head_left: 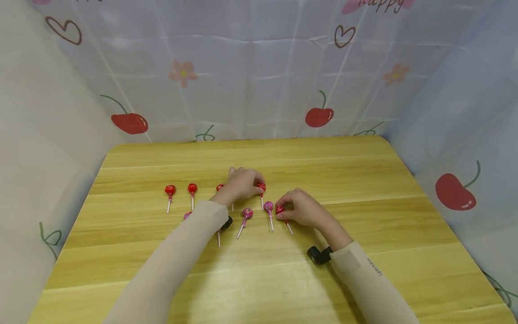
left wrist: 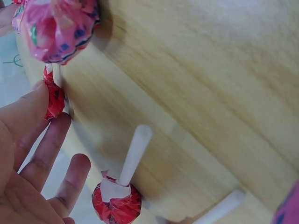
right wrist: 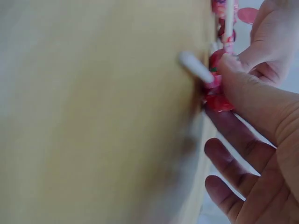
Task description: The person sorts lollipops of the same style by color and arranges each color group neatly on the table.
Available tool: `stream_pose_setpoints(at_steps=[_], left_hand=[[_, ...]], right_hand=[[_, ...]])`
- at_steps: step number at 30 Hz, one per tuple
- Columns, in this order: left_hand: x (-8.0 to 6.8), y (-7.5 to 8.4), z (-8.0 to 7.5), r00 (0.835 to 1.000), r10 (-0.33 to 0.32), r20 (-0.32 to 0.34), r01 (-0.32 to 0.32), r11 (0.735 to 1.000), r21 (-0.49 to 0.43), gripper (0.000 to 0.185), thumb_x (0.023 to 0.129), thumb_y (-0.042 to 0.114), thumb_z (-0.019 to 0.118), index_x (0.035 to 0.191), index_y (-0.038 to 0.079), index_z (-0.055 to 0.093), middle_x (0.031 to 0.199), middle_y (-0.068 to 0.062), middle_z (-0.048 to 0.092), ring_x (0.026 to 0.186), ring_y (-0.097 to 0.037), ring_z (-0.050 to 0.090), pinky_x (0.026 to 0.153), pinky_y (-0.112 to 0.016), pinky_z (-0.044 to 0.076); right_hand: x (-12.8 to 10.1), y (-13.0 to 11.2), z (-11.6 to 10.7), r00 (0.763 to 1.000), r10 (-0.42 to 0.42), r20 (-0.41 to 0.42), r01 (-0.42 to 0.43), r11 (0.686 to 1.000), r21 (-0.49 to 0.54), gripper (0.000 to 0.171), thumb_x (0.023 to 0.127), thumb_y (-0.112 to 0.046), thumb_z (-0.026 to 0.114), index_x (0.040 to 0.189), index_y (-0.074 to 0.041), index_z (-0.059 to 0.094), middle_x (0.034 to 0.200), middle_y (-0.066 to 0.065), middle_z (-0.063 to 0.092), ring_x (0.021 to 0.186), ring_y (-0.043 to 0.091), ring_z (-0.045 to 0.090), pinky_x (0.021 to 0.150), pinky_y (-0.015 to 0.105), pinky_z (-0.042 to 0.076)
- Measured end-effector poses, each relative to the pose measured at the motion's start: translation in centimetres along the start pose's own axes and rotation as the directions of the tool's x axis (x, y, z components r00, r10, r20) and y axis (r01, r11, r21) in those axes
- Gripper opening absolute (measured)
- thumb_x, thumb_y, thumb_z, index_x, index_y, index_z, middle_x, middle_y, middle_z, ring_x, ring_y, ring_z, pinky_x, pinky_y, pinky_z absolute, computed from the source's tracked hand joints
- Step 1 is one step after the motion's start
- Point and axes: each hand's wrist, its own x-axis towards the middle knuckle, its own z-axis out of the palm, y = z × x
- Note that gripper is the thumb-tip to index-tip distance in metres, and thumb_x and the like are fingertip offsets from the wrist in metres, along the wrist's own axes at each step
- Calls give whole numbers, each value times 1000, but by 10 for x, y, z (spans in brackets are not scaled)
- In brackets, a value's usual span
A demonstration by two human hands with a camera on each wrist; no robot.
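Observation:
In the head view my left hand point(head_left: 241, 183) reaches to the back row and pinches a red-wrapped lollipop point(head_left: 262, 187) by its head. The left wrist view shows that red lollipop point(left wrist: 54, 100) between thumb and fingers, the other fingers spread. My right hand point(head_left: 304, 208) pinches another red lollipop point(head_left: 280, 210) at the right end of the front row, its white stick slanting toward the near edge. A pink lollipop point(head_left: 269, 207) lies just left of it. In the right wrist view the held red candy point(right wrist: 218, 101) sits between thumb and forefinger, close to the tabletop.
Two red lollipops point(head_left: 170, 190) lie at the back left; another red one point(head_left: 220, 187) is partly behind my left hand. A pink lollipop point(head_left: 247, 213) lies mid-row, others partly under the left sleeve point(head_left: 174, 256). A printed curtain point(head_left: 251, 90) borders the wooden table point(head_left: 259, 288).

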Motion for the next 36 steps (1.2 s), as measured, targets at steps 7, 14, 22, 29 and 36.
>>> stream_pose_setpoints(at_steps=[7, 14, 22, 29, 36], left_hand=[[-2, 1, -1, 1000, -8, 5, 8, 1000, 0, 23, 90, 33, 74, 110, 23, 75, 112, 7, 73, 102, -22, 54, 90, -42, 24], [-2, 3, -1, 1000, -20, 4, 20, 1000, 2, 24, 89, 33, 75, 111, 23, 75, 112, 7, 73, 105, -20, 58, 91, -42, 24], [-2, 2, 0, 1000, -14, -2, 14, 1000, -5, 22, 89, 32, 75, 108, 24, 76, 111, 8, 74, 103, -19, 59, 90, -42, 24], [-1, 2, -1, 1000, -25, -1, 25, 1000, -14, 21, 89, 33, 75, 108, 24, 76, 110, 8, 74, 101, -18, 60, 89, -41, 23], [-1, 0, -1, 1000, -27, -5, 27, 1000, -6, 23, 89, 34, 75, 110, 25, 76, 111, 8, 74, 103, -16, 63, 89, -41, 24]], right_hand=[[9, 2, -15, 997, 71, -3, -70, 993, 99, 23, 85, -25, 79, 105, -14, 76, 103, -3, 74, 105, 23, 64, 97, 46, 48], [29, 16, -29, 975, 216, -53, -203, 962, 181, 27, 87, -30, 78, 110, -17, 74, 111, 2, 72, 113, 26, 62, 99, 47, 46], [44, 25, -28, 967, 249, -49, -239, 959, 152, 25, 88, -29, 76, 109, -15, 74, 110, 4, 72, 111, 24, 62, 102, 45, 45], [49, 32, -21, 967, 244, -67, -232, 961, 153, 22, 87, -28, 77, 105, -15, 75, 104, 3, 73, 102, 21, 63, 98, 41, 47], [50, 30, -17, 968, 238, -84, -225, 964, 145, 22, 87, -27, 78, 103, -13, 75, 101, 3, 73, 100, 21, 63, 96, 41, 48]])
